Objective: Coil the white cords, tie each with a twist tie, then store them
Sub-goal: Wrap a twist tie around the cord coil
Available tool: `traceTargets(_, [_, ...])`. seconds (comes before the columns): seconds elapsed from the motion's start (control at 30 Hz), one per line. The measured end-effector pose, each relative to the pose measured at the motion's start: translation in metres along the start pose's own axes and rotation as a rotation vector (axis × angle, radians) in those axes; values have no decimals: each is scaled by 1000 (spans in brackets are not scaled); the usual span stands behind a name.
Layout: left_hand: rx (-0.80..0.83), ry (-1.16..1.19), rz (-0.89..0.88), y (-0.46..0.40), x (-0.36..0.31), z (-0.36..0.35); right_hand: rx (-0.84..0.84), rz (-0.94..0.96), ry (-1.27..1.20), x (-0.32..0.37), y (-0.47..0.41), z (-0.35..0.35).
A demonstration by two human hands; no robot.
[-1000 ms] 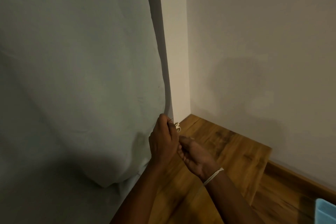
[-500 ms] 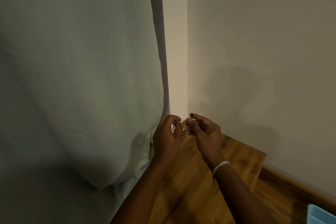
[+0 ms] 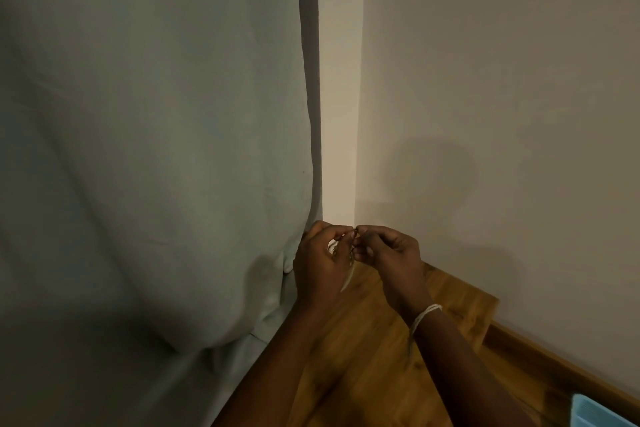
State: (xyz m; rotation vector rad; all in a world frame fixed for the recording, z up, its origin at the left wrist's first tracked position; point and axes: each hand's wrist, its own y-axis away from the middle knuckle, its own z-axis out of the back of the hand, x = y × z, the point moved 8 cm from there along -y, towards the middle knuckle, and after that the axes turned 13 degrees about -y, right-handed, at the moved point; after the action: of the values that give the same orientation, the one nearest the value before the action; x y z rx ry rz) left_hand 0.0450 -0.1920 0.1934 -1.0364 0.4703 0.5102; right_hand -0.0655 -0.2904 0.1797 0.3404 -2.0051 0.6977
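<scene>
- White cord (image 3: 333, 247), a small coiled bundle, sits in the curled fingers of the left hand (image 3: 320, 263), with one pale loose end hanging down below the palm toward the floor.
- Up at the top of the bundle both hands meet: the left thumb and forefinger pinch there, and the right hand (image 3: 386, 253) pinches the same spot from the other side, fingertips almost touching.
- Something thin and dark shows between those fingertips; it may be the twist tie (image 3: 354, 229), though it is too small to be sure.
- On the right wrist is a pale braided wristband (image 3: 425, 315).
- Both hands are held up in the corner of the room, just above a wooden floor (image 3: 374, 357).
- Close against the left hand hangs a grey-green curtain (image 3: 156, 149), bulging out low down.
- Behind the hands stand plain cream walls (image 3: 502, 97), with a wooden skirting board (image 3: 554, 371) along the right one.
- At the bottom right edge the corner of a light blue container (image 3: 599, 414) pokes into view.
</scene>
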Motion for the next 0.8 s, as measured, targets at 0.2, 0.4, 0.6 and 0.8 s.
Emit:
traceTargets(0.2, [-10,-17,-42,2,-5,4,-5,-9,-18,1,0,2])
traceTargets(0.4, [-4,-39,-65,3,-9,3,25,-30,-56,0,-3,5])
traceTargets(0.6, [-10,-57,-66,4,-9,4,13,-5,-33,-4,-5,9])
traceTargets(0.8, [-31,-79,-47,4,-11,7,20,25,22,-6,-7,9])
